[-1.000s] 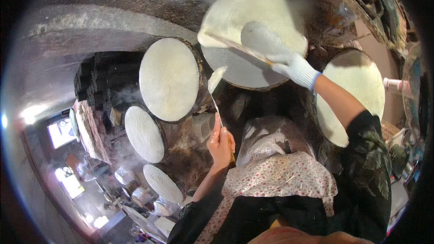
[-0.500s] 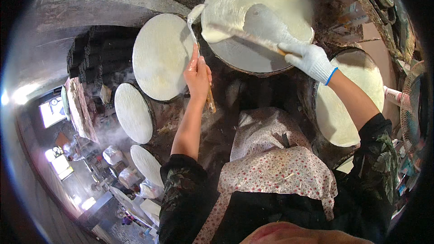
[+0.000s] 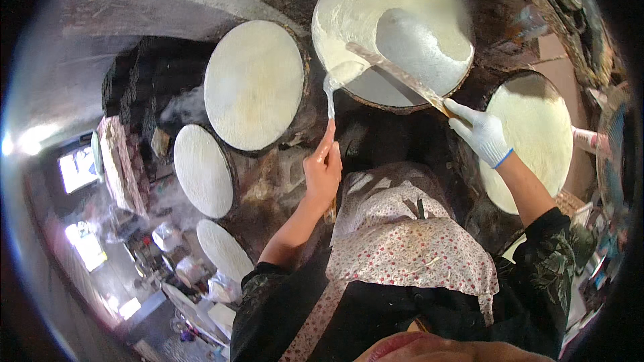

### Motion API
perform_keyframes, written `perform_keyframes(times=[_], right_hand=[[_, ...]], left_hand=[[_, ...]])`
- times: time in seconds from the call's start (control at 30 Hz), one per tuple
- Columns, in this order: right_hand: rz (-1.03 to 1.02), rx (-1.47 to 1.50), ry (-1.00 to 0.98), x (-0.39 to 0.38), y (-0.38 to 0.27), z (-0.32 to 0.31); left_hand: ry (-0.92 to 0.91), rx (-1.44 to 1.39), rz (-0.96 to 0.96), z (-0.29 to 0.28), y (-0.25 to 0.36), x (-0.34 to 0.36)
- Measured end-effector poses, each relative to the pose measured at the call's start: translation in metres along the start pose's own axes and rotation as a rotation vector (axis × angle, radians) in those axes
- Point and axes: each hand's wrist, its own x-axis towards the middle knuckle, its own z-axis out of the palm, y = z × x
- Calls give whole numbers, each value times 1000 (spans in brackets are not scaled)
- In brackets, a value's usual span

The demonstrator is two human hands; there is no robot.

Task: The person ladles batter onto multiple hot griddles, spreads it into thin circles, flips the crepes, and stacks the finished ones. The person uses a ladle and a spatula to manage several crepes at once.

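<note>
A large round griddle [image 3: 379, 92] at the far middle carries a pale layer of wet batter [image 3: 342, 7]. Grey metal shows in its centre and along its near side. My bare left hand [image 3: 323, 167] is closed round a long-handled ladle [image 3: 330, 99]; the ladle's batter-coated head is over the griddle's near-left edge. In a white glove with a blue cuff, my right hand [image 3: 481, 133] grips a long flat spreader [image 3: 402, 79]. The spreader slants across the griddle, its far end over the batter near the ladle.
Round griddles covered with pale sheets stand left [image 3: 253, 87], lower left [image 3: 203, 171] and right [image 3: 530, 144]. A fan [image 3: 612, 134] is at the right edge. Steam drifts at the left, near plastic bags [image 3: 191, 268]. A flowered apron [image 3: 409, 248] covers my front.
My left hand has brought the ladle rightward and nearer, from beside the griddle's left rim to its near-left edge. My right hand has shifted right and nearer with the spreader.
</note>
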Motion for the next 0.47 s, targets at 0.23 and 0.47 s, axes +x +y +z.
perform_keyframes(times=[0.23,0.47], right_hand=[[25,473,400,-1,-106,87],[158,491,369,168,-294,245]], left_hand=[[-27,-202,658,-101,50,19],[-118,-497,591,-177,86,2]])
